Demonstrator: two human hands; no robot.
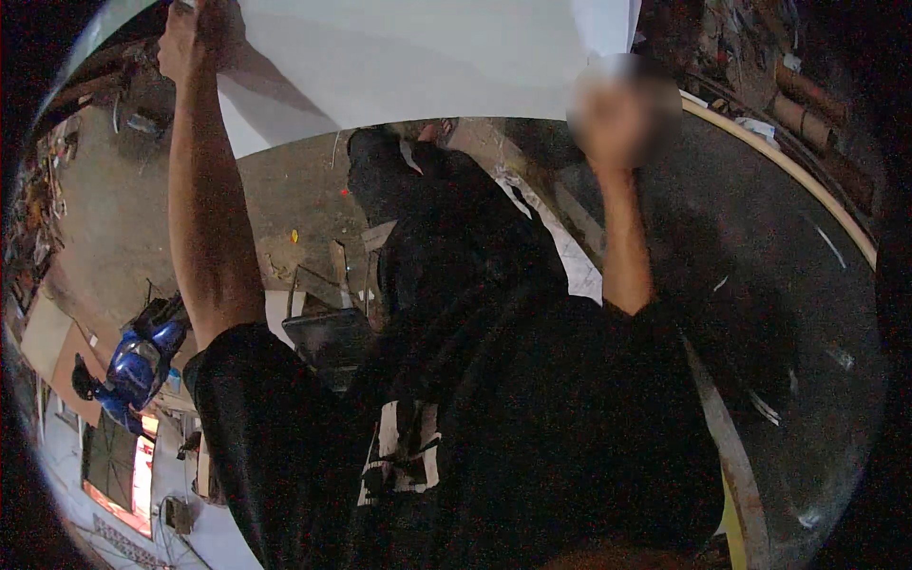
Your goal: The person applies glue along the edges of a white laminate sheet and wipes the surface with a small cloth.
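Note:
A large pale white sheet (408,62), smooth like a panel, stretches across the top with a curved lower edge. My left hand (201,40) is at its upper left, fingers curled in at its edge, and throws a shadow on the sheet. At the sheet's lower right edge is my right hand (622,119), smeared by a blur that hides its fingers. Both bare forearms reach up from black sleeves. Whether the right hand grips the sheet or only touches it does not show.
To the right spreads a dark surface (807,313) with a pale wooden strip (788,166) along its far edge. A blue motorbike (138,366) stands at left, near brown boards (66,366). A dark seat-like object (328,332) and wood scraps lie beside my legs. Clutter lines both sides.

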